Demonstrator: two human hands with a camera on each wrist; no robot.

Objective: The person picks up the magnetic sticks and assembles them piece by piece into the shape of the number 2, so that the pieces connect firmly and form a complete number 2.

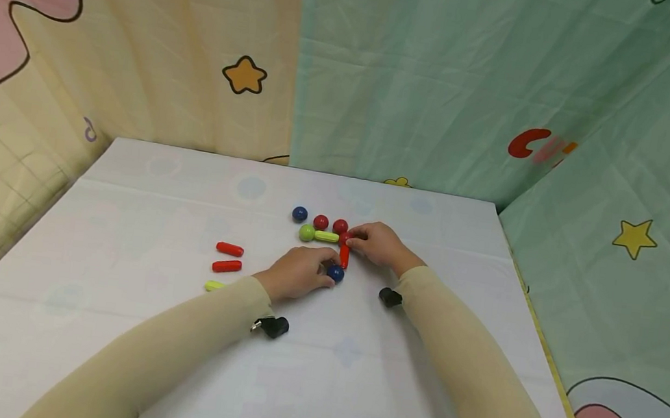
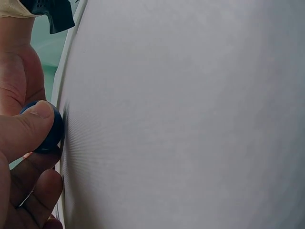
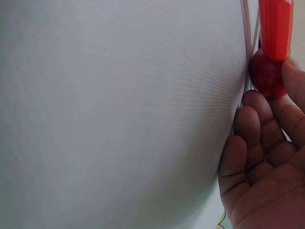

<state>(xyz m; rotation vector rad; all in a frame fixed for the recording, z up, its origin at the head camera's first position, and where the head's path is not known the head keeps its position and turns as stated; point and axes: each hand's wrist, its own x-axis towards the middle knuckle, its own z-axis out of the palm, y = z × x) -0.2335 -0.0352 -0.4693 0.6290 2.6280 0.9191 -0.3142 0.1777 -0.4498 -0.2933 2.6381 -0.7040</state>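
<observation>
My left hand [image 1: 301,273] pinches a blue ball [image 1: 335,274] between thumb and fingers; the left wrist view shows the thumb across the blue ball [image 2: 53,131]. My right hand [image 1: 382,245] holds a red ball [image 1: 345,238] at the corner of a joined piece. From that ball a red stick [image 1: 345,256] runs toward the blue ball, and a yellow-green stick [image 1: 326,237] leads left to a green ball [image 1: 307,233]. In the right wrist view, the red stick [image 3: 276,28] meets the red ball [image 3: 267,74] at the thumb. Whether the blue ball is joined, I cannot tell.
Behind the joined piece lie a blue ball [image 1: 300,214] and two red balls [image 1: 321,222]. Left of my left hand are two red sticks [image 1: 230,249] and a yellow-green stick [image 1: 214,286], partly hidden by the sleeve. The white table [image 1: 123,212] meets curtains at the back.
</observation>
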